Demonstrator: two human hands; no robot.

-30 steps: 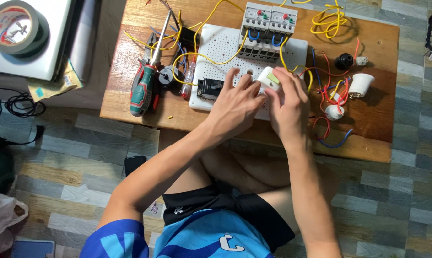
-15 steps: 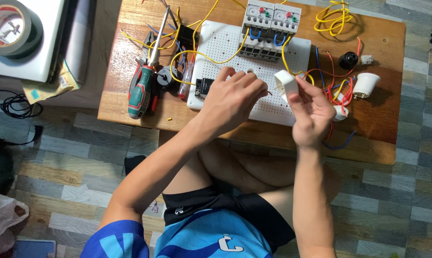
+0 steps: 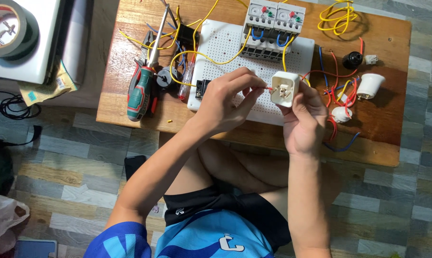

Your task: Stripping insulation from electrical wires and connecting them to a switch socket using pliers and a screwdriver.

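Raised since half a second ago, white square socket (image 3: 285,88) now sits above the perforated board (image 3: 216,43), back toward us, pinched in our upturned right hand (image 3: 303,122); left hand (image 3: 225,98), fingertips closed on a red wire (image 3: 268,88), should feed it straight into the terminal.

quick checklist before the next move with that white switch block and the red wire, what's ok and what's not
1. Right hand grips the white square plastic switch block, raised above the board: ok.
2. Left hand pinches the thin red wire at the block's side: ok.
3. Wire seated in a terminal: cannot tell.
4. Block's open face turned up to the camera: ok.
5. Green-handled screwdriver lies on the wooden table, left of the white perforated board: ok.
6. Other loose wires clear of the block: cannot tell.
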